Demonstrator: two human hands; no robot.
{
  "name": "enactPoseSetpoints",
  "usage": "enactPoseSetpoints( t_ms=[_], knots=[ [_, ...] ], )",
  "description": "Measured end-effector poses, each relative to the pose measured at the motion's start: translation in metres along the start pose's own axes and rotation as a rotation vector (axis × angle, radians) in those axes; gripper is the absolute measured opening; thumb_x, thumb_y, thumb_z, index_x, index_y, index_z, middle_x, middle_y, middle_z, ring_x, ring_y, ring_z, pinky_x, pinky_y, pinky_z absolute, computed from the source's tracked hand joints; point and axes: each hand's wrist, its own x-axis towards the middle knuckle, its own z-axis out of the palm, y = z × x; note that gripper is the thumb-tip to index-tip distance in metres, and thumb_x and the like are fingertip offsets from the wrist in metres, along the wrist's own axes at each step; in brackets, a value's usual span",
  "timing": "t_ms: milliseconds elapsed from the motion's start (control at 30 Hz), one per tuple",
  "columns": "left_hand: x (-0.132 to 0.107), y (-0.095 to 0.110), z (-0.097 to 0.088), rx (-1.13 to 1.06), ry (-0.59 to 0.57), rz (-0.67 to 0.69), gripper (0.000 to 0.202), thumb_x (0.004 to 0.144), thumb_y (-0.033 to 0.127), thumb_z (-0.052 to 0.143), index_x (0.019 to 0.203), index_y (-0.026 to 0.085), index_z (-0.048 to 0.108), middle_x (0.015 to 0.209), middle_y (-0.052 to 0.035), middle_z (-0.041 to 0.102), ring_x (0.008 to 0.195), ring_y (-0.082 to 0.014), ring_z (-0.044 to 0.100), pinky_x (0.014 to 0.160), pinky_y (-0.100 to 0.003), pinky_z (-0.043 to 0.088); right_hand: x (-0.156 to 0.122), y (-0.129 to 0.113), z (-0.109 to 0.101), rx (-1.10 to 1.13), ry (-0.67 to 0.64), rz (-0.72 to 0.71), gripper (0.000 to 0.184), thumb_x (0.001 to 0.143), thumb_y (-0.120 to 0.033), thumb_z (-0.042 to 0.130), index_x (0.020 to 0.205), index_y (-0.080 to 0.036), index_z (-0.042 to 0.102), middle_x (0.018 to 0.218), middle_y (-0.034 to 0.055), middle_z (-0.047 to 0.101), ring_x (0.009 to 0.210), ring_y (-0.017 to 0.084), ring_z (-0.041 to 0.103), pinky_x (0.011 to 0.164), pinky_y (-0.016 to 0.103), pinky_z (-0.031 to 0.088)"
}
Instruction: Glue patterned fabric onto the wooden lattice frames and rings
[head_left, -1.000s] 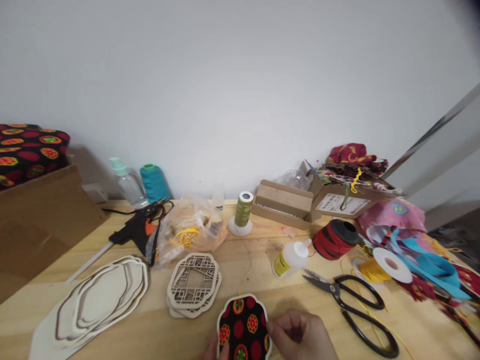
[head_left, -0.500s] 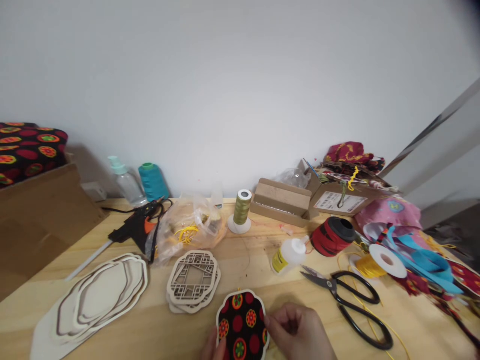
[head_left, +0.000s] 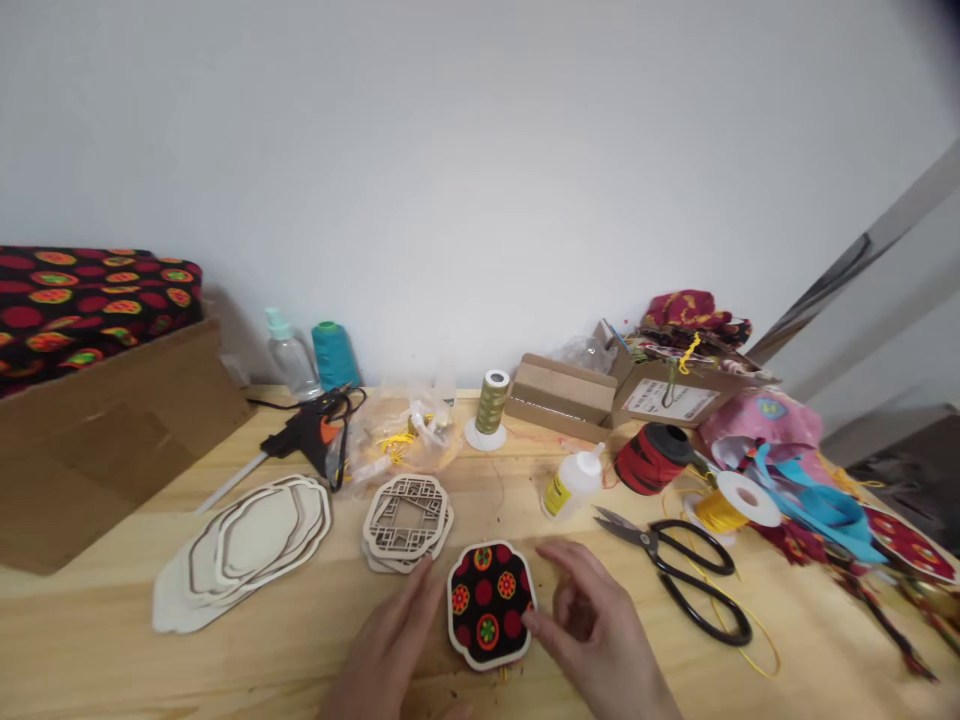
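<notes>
A scalloped wooden plaque (head_left: 491,606) faced with black fabric in red and orange flower patterns lies on the table in front of me. My left hand (head_left: 391,640) is open to its left, fingers stretched out and apart from it. On the other side my right hand (head_left: 592,625) is open, thumb at the plaque's right edge and index finger raised clear. A bit of yellow cord shows at the plaque's lower edge. Just beyond my left fingertips rests a stack of wooden lattice frames (head_left: 407,516). Black-handled scissors (head_left: 651,545) lie open to the right.
Pale wooden blanks (head_left: 251,540) are piled at the left, near a glue gun (head_left: 304,435). A glue bottle (head_left: 574,484), olive thread spool (head_left: 492,402), red cord spool (head_left: 651,460) and yellow cord spool (head_left: 731,503) stand ahead. Cardboard boxes (head_left: 142,430) and ribbons (head_left: 829,505) flank the table.
The plaque now lies flat, farther onto the table. My left hand has let go of it and come further into view. My right fingers have spread. The view has shifted left.
</notes>
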Motion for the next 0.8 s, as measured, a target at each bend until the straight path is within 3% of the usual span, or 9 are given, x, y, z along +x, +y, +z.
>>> enactPoseSetpoints(
  t_ms=[67, 167, 300, 433, 800],
  knots=[
    [0.007, 0.006, -0.004, 0.075, -0.021, 0.059, 0.08, 0.069, 0.021, 0.06, 0.136, 0.027, 0.017, 0.136, -0.0101, 0.039, 0.118, -0.0259, 0.044, 0.089, -0.037, 0.045, 0.0, -0.002, -0.005, -0.035, -0.107, -0.042, 0.061, 0.06, -0.026, 0.071, 0.118, -0.021, 0.049, 0.106, 0.0075, 0.057, 0.051, 0.009, 0.048, 0.05, 0.022, 0.045],
    [0.015, 0.016, -0.003, 0.155, -0.013, 0.097, 0.073, 0.072, 0.024, 0.058, 0.136, 0.021, 0.022, 0.131, -0.0133, 0.045, 0.115, -0.0264, 0.046, 0.087, -0.037, 0.047, 0.003, -0.006, -0.01, -0.115, -0.225, -0.063, 0.078, 0.052, -0.026, 0.077, 0.123, -0.02, 0.046, 0.091, 0.0036, 0.062, 0.051, 0.01, 0.047, 0.05, 0.022, 0.045],
    [0.018, 0.02, 0.003, 0.198, 0.042, 0.112, 0.06, 0.074, 0.024, 0.055, 0.13, 0.02, 0.035, 0.125, -0.0119, 0.053, 0.111, -0.0245, 0.051, 0.086, -0.036, 0.049, 0.006, -0.01, -0.013, -0.15, -0.261, -0.119, 0.076, 0.053, -0.025, 0.077, 0.122, -0.022, 0.048, 0.071, -0.0024, 0.061, 0.051, 0.011, 0.047, 0.048, 0.02, 0.041],
    [0.017, 0.02, 0.005, 0.204, 0.069, 0.139, 0.055, 0.074, 0.024, 0.055, 0.126, 0.018, 0.039, 0.121, -0.0117, 0.057, 0.108, -0.0244, 0.053, 0.084, -0.037, 0.051, 0.006, -0.012, -0.013, -0.148, -0.241, -0.184, 0.07, 0.055, -0.023, 0.075, 0.119, -0.029, 0.05, 0.064, -0.0066, 0.059, 0.047, 0.009, 0.045, 0.047, 0.018, 0.037],
    [0.019, 0.023, 0.002, 0.388, 0.13, 0.263, 0.058, 0.071, 0.026, 0.059, 0.122, 0.013, 0.035, 0.112, -0.0136, 0.063, 0.099, -0.0228, 0.06, 0.076, -0.031, 0.054, 0.003, -0.017, -0.016, -0.176, -0.304, -0.269, 0.065, 0.062, -0.022, 0.066, 0.123, -0.03, 0.043, 0.075, -0.0055, 0.064, 0.05, 0.01, 0.052, 0.048, 0.017, 0.038]
  ],
)
